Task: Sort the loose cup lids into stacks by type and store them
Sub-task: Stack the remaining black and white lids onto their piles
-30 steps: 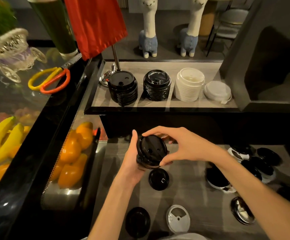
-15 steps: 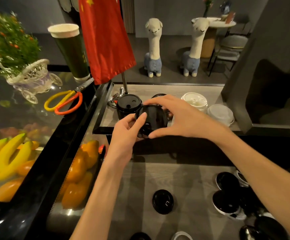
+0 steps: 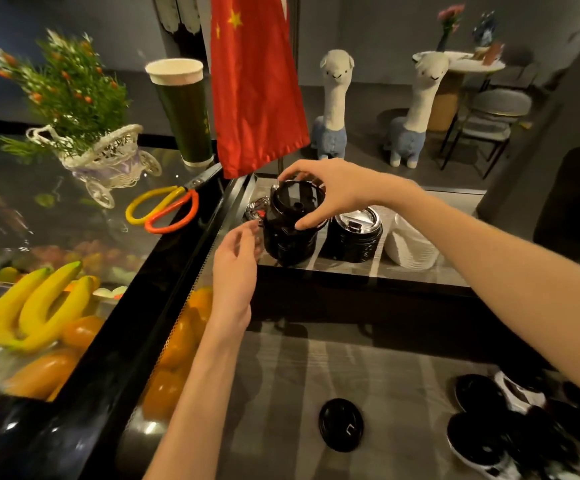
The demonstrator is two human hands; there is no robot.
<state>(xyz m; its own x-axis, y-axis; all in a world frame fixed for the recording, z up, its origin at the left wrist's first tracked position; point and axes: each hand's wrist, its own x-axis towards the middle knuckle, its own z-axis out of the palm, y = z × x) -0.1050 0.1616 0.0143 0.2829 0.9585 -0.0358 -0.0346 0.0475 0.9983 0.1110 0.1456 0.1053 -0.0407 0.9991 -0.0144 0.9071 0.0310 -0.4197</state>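
The step in hand is the storing step: a batch of black lids is being set onto the leftmost black stack (image 3: 290, 225) on the raised shelf (image 3: 361, 273) at centre frame. The right hand (image 3: 330, 192) reaches in from the right edge and grips the top of that stack, fingers curled over its far rim and thumb pressed on its near right side. The left hand (image 3: 234, 268) sits just left of the stack, fingers loosely bent and holding nothing; whether its fingertips touch the stack cannot be told. To the right on the same shelf stand a second black stack (image 3: 354, 237) and then a white stack (image 3: 409, 244), partly hidden by the right forearm. Judged from this, the next move calls for seating the added lids square on the pile, letting go without tipping it, then returning to the loose lids: one black lid (image 3: 341, 424) lies alone on the lower counter (image 3: 316, 368) at lower centre, and a cluster of black lids (image 3: 510, 420) lies at lower right. Against the earlier frames, the batch was held between both hands over the lower counter a second ago, then carried up to the shelf edge; now it rests on the stack, the left hand has come off it, and the view has tilted upward.
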